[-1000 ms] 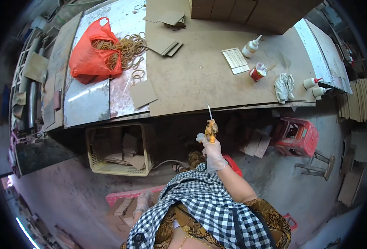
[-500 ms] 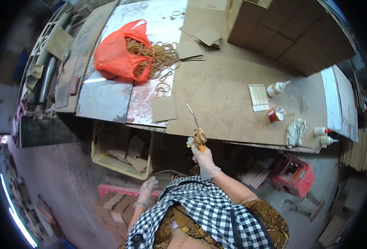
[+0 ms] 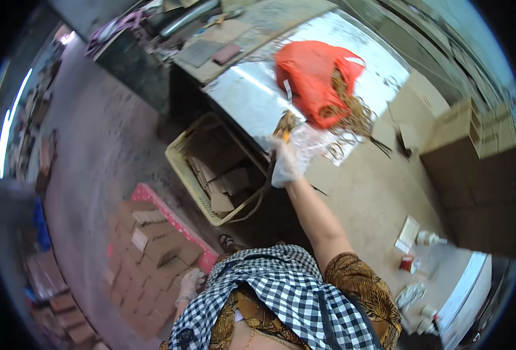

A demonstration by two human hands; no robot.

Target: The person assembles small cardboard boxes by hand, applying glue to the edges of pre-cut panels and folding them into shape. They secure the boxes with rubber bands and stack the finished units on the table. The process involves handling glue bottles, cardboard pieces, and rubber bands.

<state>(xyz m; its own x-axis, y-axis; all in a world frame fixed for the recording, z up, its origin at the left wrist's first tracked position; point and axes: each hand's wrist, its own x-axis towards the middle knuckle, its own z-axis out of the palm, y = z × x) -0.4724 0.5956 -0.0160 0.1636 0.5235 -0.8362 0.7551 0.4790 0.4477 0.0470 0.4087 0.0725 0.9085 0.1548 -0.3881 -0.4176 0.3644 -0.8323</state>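
In thin clear gloves, both my hands are at work height. My right hand [image 3: 289, 160] is closed around the orange handle of a glue-crusted tool [image 3: 285, 123] with a thin metal tip, pointing away from me over the metal-topped table edge. Beyond it lies a red plastic bag [image 3: 311, 79] with tan rubber bands [image 3: 351, 114] spilling out. My left hand [image 3: 191, 283] hangs low at my side with its fingers curled, and I see nothing in it. It is beside the flat cardboard pieces [image 3: 147, 256] stacked next to a pink edge.
A cream plastic crate [image 3: 179, 157] with cardboard scraps stands below the table edge. A dark cord [image 3: 261, 201] runs past it. On the table are a tall cardboard box [image 3: 473, 192], a white ribbed block [image 3: 408, 233], a red tin [image 3: 408, 263], white bottles [image 3: 427, 237] and a rag [image 3: 409, 296].
My view has turned to the left. My right hand has reached farther out with the tool, toward the red bag. My left hand stays low by my side.
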